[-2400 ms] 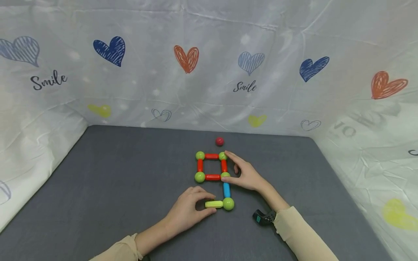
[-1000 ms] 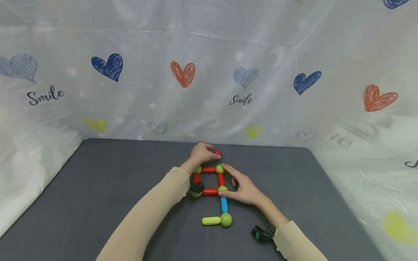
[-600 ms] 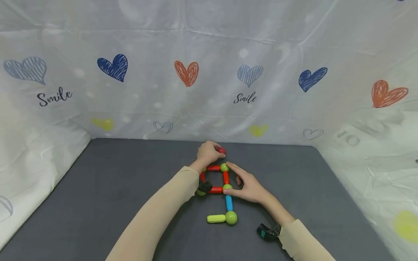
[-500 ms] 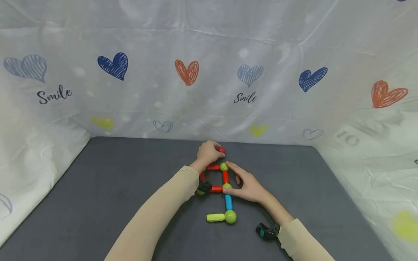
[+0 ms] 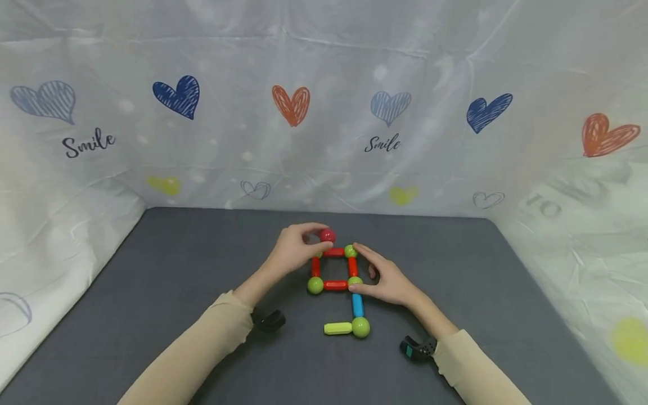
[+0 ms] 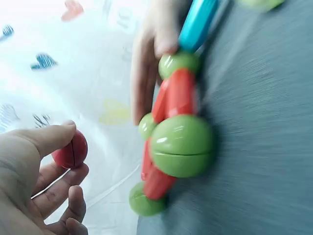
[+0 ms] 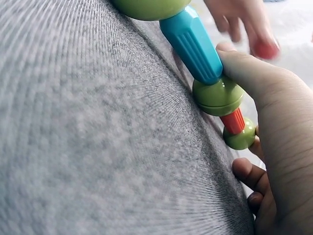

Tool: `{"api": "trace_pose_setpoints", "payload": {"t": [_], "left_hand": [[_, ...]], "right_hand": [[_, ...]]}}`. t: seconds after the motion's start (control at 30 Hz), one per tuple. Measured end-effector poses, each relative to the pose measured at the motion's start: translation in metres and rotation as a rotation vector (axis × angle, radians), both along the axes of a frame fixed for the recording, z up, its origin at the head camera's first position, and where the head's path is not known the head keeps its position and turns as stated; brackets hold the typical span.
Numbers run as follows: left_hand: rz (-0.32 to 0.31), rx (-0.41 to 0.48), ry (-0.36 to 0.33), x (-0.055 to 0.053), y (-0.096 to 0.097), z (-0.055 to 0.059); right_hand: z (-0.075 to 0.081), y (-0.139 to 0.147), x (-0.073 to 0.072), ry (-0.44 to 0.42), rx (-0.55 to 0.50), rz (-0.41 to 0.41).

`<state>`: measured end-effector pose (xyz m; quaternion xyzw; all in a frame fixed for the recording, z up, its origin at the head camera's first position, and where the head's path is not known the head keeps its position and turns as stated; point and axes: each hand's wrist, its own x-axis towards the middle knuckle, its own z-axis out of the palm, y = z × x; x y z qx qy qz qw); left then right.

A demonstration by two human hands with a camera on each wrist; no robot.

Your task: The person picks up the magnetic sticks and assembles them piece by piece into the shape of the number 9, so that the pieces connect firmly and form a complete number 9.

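Note:
My left hand [image 5: 293,247] pinches a red ball [image 5: 328,235] between thumb and fingers, raised over the far left corner of a square. Red magnetic sticks [image 5: 336,286] joined by green balls [image 5: 315,285] make up that square; the far left ball is partly hidden. At its right side my right hand [image 5: 387,280] spans two corner balls, thumb on the near one, index finger on the far one. A blue stick [image 5: 358,305] runs from the near right corner to another green ball [image 5: 360,327]. From there a yellow-green stick [image 5: 337,328] points left, its other end free.
A dark grey table [image 5: 192,270] carries everything. Behind and beside it hangs a white sheet [image 5: 334,180] printed with hearts and words. Black bands show at the left wrist [image 5: 270,322] and right wrist [image 5: 419,349].
My left hand went from the yellow-green stick to the red ball at the back, took hold of it and brought it left and nearer. The right hand stays at the square's right side.

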<state>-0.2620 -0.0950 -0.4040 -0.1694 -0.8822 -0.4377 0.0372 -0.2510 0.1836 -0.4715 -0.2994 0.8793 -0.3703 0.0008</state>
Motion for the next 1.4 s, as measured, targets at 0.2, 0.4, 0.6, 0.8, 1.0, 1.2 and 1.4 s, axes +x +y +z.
{"api": "trace_pose_setpoints", "payload": {"t": [0.2, 0.4, 0.6, 0.8, 1.0, 1.2, 1.4], "left_hand": [[-0.014, -0.004, -0.044, 0.062, -0.032, -0.009], [-0.104, -0.057, -0.102, 0.101, -0.043, -0.023], [-0.187, -0.117, -0.128, 0.110, -0.045, -0.042], [-0.179, -0.103, -0.132, 0.113, -0.047, -0.052], [-0.176, -0.119, -0.108, 0.118, -0.043, -0.056], [-0.185, -0.106, -0.078, 0.117, -0.040, -0.057], [-0.180, -0.125, -0.085, 0.116, -0.040, -0.058]], "right_hand": [[0.002, 0.000, -0.001, 0.002, -0.001, -0.005], [0.003, 0.002, -0.001, 0.008, 0.013, -0.019], [0.005, 0.002, 0.000, 0.008, 0.008, -0.023], [0.012, -0.001, 0.001, 0.002, -0.007, -0.001], [0.033, -0.001, 0.032, 0.102, -0.084, 0.104], [0.027, -0.006, 0.074, 0.095, -0.120, 0.298], [0.008, -0.013, 0.083, 0.108, -0.136, 0.358]]}}
